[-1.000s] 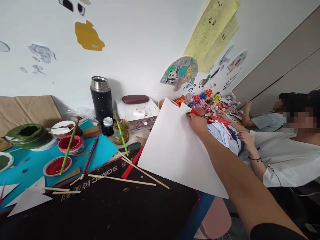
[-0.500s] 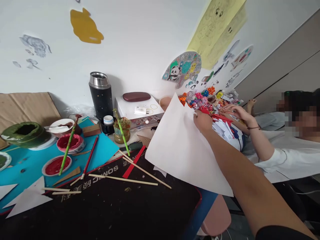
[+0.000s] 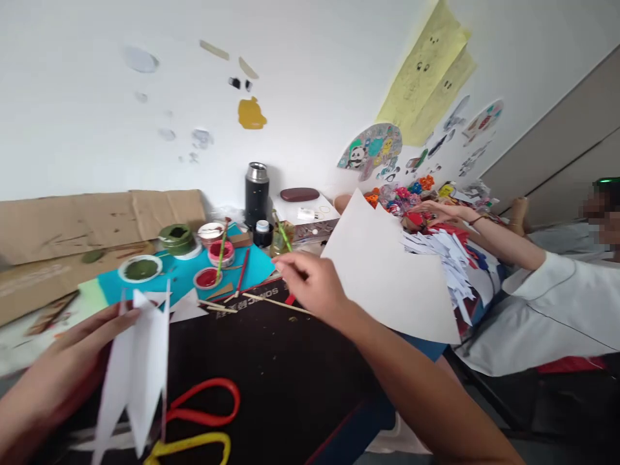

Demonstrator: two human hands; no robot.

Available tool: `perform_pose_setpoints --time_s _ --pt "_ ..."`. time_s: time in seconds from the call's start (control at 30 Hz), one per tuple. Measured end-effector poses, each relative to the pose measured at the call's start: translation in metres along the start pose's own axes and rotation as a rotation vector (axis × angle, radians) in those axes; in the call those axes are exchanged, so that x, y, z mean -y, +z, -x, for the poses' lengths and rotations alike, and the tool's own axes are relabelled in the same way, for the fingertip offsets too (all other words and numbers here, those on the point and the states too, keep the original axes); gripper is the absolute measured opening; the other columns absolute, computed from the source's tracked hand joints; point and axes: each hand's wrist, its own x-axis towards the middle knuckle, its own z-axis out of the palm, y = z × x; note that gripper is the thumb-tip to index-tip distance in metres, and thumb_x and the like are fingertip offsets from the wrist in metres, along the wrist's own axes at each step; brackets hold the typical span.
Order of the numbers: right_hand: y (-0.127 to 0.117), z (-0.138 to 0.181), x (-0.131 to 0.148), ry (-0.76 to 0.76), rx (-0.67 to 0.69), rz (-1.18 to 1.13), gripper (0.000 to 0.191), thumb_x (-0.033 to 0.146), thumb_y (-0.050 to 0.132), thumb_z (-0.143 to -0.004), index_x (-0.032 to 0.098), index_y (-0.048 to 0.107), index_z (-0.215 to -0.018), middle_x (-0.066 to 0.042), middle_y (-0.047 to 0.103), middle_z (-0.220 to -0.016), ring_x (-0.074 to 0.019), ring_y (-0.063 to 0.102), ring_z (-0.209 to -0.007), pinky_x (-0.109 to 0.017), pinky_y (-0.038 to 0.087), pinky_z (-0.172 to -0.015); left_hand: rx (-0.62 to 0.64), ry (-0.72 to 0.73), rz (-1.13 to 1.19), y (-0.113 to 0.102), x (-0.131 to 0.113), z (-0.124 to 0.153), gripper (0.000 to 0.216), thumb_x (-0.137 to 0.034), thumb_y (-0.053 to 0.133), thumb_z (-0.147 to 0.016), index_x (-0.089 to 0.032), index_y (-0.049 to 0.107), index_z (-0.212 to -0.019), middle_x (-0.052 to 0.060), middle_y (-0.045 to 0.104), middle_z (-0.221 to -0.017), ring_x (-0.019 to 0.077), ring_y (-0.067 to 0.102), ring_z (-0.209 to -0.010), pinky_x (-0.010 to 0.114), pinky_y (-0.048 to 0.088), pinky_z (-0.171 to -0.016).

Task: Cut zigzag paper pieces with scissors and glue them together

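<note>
My left hand (image 3: 99, 336) grips a folded piece of white paper (image 3: 145, 374) with pointed ends, held upright over the black mat. My right hand (image 3: 314, 281) is in mid-air over the mat, fingers loosely curled and apart, with nothing visible in them. A large white sheet of paper (image 3: 387, 278) rests just to its right. Beneath the folded paper lie scissors with one red handle and one yellow handle (image 3: 206, 442); the paper hides part of them. Thin wooden sticks (image 3: 271, 302) lie on the mat near my right hand.
Paint pots, including a red one (image 3: 208, 278) and a green one (image 3: 140, 268), stand on blue paper (image 3: 113, 284). Behind them is a black flask (image 3: 256, 200). At right, another person's hand (image 3: 448, 212) reaches over white paper strips (image 3: 448, 265). Cardboard (image 3: 106, 223) leans against the wall.
My right hand has let go of the large white sheet and moved left over the mat. The view has swung left, bringing my left hand, its folded paper and the scissors into sight.
</note>
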Motion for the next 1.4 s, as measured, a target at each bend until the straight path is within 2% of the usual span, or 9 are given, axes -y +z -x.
perform_pose_setpoints --time_s 0.1,0.2,0.3,0.4,0.63,0.8,0.93,1.2,1.4 --pt "0.058 0.024 0.025 0.031 0.149 -0.184 0.026 0.042 0.065 -0.106 0.027 0.085 -0.107 -0.001 0.078 -0.077 -0.019 0.069 -0.066 -0.03 0.051 -0.068 0.153 -0.048 0.24 0.012 -0.03 0.028 0.044 -0.022 0.102 -0.054 -0.02 0.081 -0.093 -0.003 0.084 -0.079 0.0164 0.07 -0.06 0.022 0.059 -0.051" --pt "0.099 0.029 0.03 0.182 0.125 -0.45 0.031 0.048 0.065 -0.104 0.022 0.082 -0.106 0.003 0.063 -0.059 -0.0154 0.057 -0.05 -0.028 0.043 -0.055 0.23 0.04 0.348 0.012 -0.039 0.044 0.045 -0.025 0.104 -0.054 -0.019 0.077 -0.089 -0.003 0.08 -0.072 0.0154 0.07 -0.057 0.021 0.057 -0.054" --pt "0.123 0.018 0.028 0.317 0.13 -0.65 0.042 0.06 0.066 -0.1 0.019 0.076 -0.107 0.006 0.058 -0.057 -0.012 0.044 -0.041 -0.026 0.032 -0.043 0.25 0.115 0.367 0.007 -0.035 0.047 0.047 -0.036 0.104 -0.056 -0.019 0.078 -0.09 -0.001 0.08 -0.075 0.0177 0.071 -0.061 0.023 0.056 -0.054" --pt "0.135 0.001 0.029 0.308 0.188 -0.708 0.051 0.07 0.071 -0.094 0.019 0.072 -0.1 0.005 0.062 -0.061 -0.0103 0.044 -0.041 -0.025 0.031 -0.041 0.318 0.159 0.359 0.007 -0.032 0.047 0.047 -0.045 0.103 -0.061 -0.019 0.081 -0.093 0.003 0.082 -0.082 0.0217 0.075 -0.068 0.027 0.058 -0.06" --pt "0.153 -0.008 0.042 0.308 0.159 -0.781 0.065 0.085 0.061 -0.094 0.023 0.074 -0.109 0.003 0.061 -0.069 -0.0119 0.046 -0.044 -0.027 0.03 -0.043 0.373 0.327 0.299 0.017 -0.029 0.048 0.044 -0.054 0.098 -0.071 -0.02 0.081 -0.094 0.005 0.083 -0.086 0.0212 0.071 -0.069 0.03 0.056 -0.067" --pt "0.15 0.008 0.034 0.286 0.234 -0.753 0.057 0.081 0.068 -0.093 0.025 0.067 -0.086 0.003 0.058 -0.066 -0.0149 0.048 -0.049 -0.03 0.035 -0.047 0.404 0.291 0.265 0.02 -0.021 0.05 0.05 -0.055 0.097 -0.073 -0.02 0.084 -0.105 0.008 0.085 -0.095 0.0264 0.076 -0.08 0.034 0.058 -0.075" --pt "0.146 0.009 0.028 0.356 0.275 -0.804 0.052 0.076 0.074 -0.09 0.025 0.072 -0.098 0.003 0.062 -0.069 -0.0147 0.048 -0.05 -0.03 0.038 -0.048 0.402 0.265 0.24 0.024 -0.022 0.055 0.051 -0.056 0.099 -0.07 -0.02 0.083 -0.103 0.008 0.086 -0.1 0.0286 0.077 -0.087 0.036 0.059 -0.08" --pt "0.146 0.008 0.03 0.307 0.302 -0.748 0.045 0.065 0.078 -0.091 0.021 0.079 -0.102 -0.004 0.076 -0.092 -0.0215 0.068 -0.084 -0.03 0.05 -0.07 0.406 0.264 0.237 0.025 -0.02 0.056 0.051 -0.056 0.096 -0.075 -0.019 0.082 -0.107 0.008 0.085 -0.101 0.0285 0.077 -0.093 0.033 0.057 -0.08" --pt "0.144 0.008 0.028 0.399 0.317 -0.854 0.048 0.066 0.082 -0.087 0.021 0.078 -0.103 0.004 0.06 -0.069 -0.0125 0.049 -0.053 -0.027 0.035 -0.05 0.399 0.22 0.288 0.024 -0.025 0.063 0.052 -0.057 0.095 -0.077 -0.02 0.082 -0.111 0.009 0.085 -0.101 0.0327 0.078 -0.097 0.034 0.057 -0.073"
